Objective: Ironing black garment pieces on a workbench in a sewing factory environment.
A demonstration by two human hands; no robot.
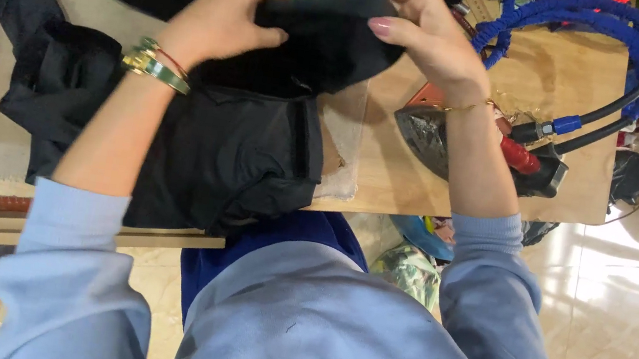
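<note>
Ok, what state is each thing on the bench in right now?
Left hand: gripping the black fabric piece.
Right hand: pinching the same piece's edge.
Black fabric piece: lifted, held between both hands.
Black garment: lying flat, overhanging the table edge.
Iron: resting on the wooden table, untouched.
Blue hose: coiled.

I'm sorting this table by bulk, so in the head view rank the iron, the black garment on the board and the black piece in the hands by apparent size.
1. black garment
2. black piece, partly hidden by both hands
3. iron, looks close to the piece, so that order is unsure
</note>
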